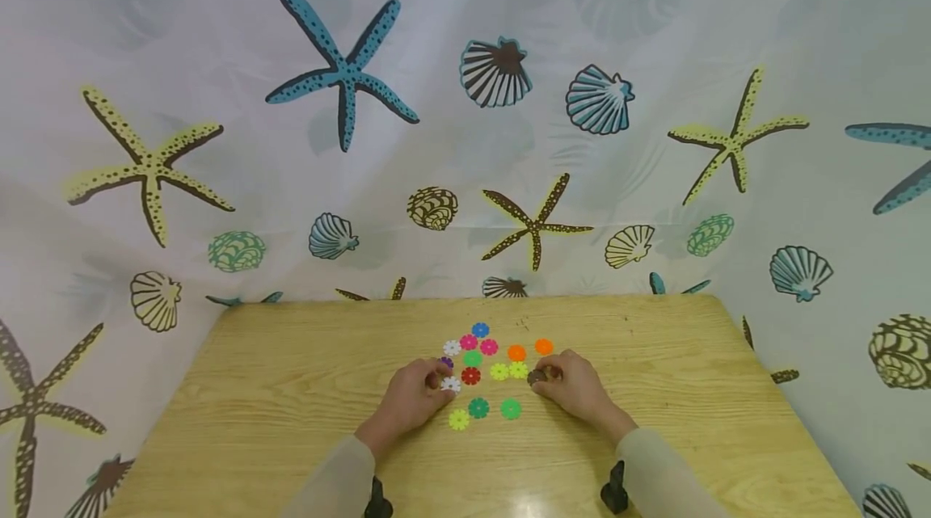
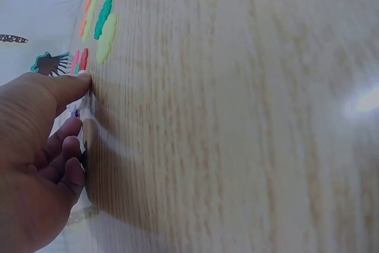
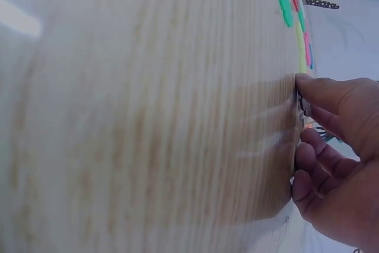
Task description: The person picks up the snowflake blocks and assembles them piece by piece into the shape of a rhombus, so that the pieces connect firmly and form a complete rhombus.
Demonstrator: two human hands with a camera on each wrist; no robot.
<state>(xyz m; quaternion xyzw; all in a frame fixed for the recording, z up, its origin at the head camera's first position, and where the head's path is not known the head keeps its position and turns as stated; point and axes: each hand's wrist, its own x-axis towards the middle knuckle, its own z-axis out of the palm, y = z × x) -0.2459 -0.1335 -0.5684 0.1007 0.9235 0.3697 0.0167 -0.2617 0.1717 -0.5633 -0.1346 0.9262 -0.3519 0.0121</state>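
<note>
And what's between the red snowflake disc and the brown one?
Two yellow snowflake discs, side by side; the head view shows them between the red snowflake disc and the brown disc.

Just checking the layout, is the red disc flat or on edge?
Flat: the red disc shows its whole round face on the table.

Colored discs (image 1: 476, 378) block the way between my left hand (image 1: 413, 395) and right hand (image 1: 578, 387)
Bare bench (image 1: 298, 381) stretches out to either side; patterned cloth (image 1: 429, 138) walls off the far edge.
</note>
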